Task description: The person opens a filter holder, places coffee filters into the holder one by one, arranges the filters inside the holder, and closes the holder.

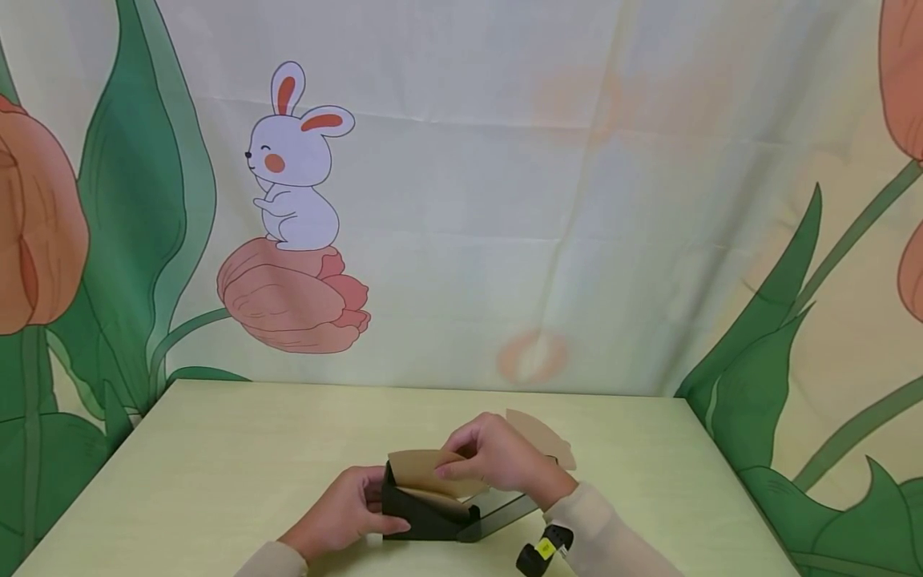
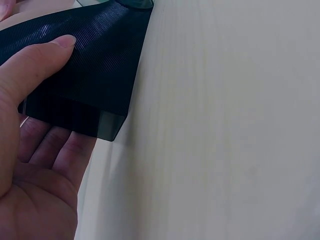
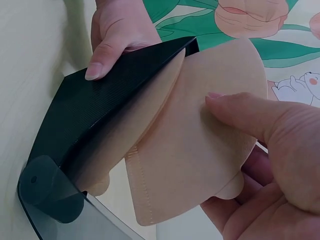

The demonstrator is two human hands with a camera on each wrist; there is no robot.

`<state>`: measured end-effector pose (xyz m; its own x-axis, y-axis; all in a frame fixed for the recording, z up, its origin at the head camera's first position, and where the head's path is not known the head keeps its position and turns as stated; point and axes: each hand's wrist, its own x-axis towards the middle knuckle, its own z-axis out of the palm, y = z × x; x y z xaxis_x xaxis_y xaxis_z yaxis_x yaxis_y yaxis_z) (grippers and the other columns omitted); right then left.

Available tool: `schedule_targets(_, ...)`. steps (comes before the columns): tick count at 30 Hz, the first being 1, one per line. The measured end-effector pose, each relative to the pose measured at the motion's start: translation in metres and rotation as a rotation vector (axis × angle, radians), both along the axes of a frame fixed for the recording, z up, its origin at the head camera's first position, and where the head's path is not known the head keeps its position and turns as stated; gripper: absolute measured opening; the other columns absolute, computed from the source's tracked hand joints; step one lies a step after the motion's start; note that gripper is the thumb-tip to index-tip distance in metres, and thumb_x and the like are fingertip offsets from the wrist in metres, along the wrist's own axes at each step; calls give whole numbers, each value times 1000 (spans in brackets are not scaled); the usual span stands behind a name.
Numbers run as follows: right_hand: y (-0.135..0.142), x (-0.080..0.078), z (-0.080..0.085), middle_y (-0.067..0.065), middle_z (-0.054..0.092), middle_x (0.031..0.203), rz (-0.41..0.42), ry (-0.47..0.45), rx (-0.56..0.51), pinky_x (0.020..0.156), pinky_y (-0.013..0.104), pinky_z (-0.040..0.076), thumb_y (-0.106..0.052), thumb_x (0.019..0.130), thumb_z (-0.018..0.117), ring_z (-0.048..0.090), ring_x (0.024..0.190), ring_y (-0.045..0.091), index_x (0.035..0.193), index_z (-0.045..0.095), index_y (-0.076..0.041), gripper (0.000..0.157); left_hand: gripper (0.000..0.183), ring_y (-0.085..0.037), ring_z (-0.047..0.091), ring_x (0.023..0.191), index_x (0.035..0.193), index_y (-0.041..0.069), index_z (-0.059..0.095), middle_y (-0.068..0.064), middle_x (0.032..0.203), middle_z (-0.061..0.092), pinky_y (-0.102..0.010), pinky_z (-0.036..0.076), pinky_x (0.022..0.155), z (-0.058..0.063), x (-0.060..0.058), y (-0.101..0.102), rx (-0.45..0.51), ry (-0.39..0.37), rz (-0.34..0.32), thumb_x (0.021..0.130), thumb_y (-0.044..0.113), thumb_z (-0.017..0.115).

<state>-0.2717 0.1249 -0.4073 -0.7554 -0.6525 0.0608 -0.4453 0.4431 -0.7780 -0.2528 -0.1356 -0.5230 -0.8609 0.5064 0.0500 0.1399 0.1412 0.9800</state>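
Observation:
A black, ribbed coffee filter holder [image 1: 425, 517] with a clear hinged lid [image 1: 507, 517] stands on the table, its lid swung down toward the right. My left hand [image 1: 346, 506] grips its left end, with the thumb on the ribbed side [image 2: 100, 65] and the fingers behind. Between thumb and fingers, my right hand [image 3: 275, 155] pinches a brown paper coffee filter [image 3: 195, 125] at the holder's mouth. That filter's far corner lies against the holder's edge; how far it reaches inside is hidden. Another brown filter [image 3: 135, 125] sits within the holder.
Behind my right hand, a loose brown paper filter [image 1: 539, 437] lies on the pale table [image 1: 274, 433]. A printed curtain [image 1: 447, 200] with a rabbit and tulips hangs beyond the table's far edge. A black device with a yellow label [image 1: 546, 549] is at my right wrist.

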Motion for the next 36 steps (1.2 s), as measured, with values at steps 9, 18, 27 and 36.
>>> schedule_targets(9,-3,0,-2,-9,70,73,-26,-18,27,58,19,44,-17,87,83,51,63,2,84,80,-16,5,50,-20,74,104,126,9,69,-8,117,76,-24,59,86,-3,-2,0,-21,17,0,82,20,88)
schedule_targets(18,-6,-1,-6,-2,71,73,1,-8,39,56,19,42,-14,88,82,50,60,2,82,80,-10,8,53,-19,73,102,128,5,67,-10,117,75,-24,59,86,-1,0,0,-9,18,0,82,18,88)
schedule_targets(27,-8,0,-10,-4,73,75,12,40,86,59,18,47,-12,90,79,55,62,2,83,80,-10,7,50,-19,73,102,125,5,68,-10,117,75,-24,59,86,0,1,1,-11,13,-3,82,17,88)
schedule_targets(36,-11,-1,-16,-3,74,74,-16,42,121,64,19,52,-12,89,80,61,64,2,83,79,-11,6,52,-20,73,104,126,8,68,-8,117,75,-24,59,87,-2,-2,0,-32,4,6,81,21,89)
